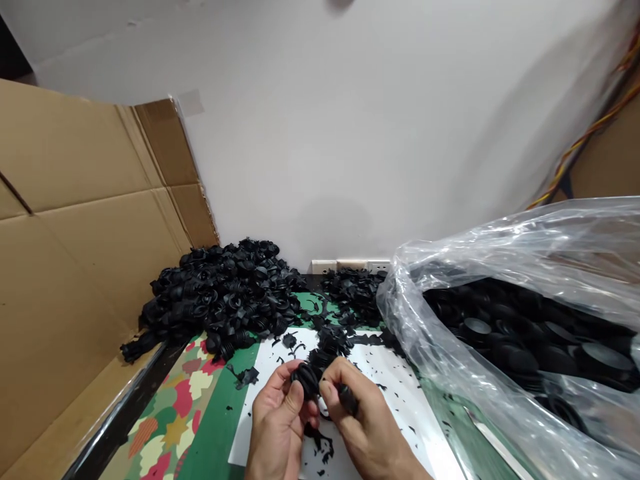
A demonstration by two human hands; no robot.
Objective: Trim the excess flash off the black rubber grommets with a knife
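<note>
My left hand [277,420] is closed round a black ribbed rubber bellows [306,380], pinched between thumb and fingers. Close beside it, my right hand [363,417] forms a fist. A dark rounded piece [349,400] sticks out of that fist, and I cannot tell whether it is a tool's handle or a rubber part. Something small and shiny shows between the hands, too little to name. Below lies a white sheet [245,433] strewn with black rubber scraps [325,448]. Just beyond my fingers, more black ribbed pieces [334,340] are heaped.
A large pile of black rubber pieces [225,293] rests against a cardboard panel [90,267] on the left. Scraps [357,287] gather near the wall sockets [324,267]. At right, a clear plastic bag [400,293] holds black round parts [510,357]; a thin metal strip [495,441] lies nearby.
</note>
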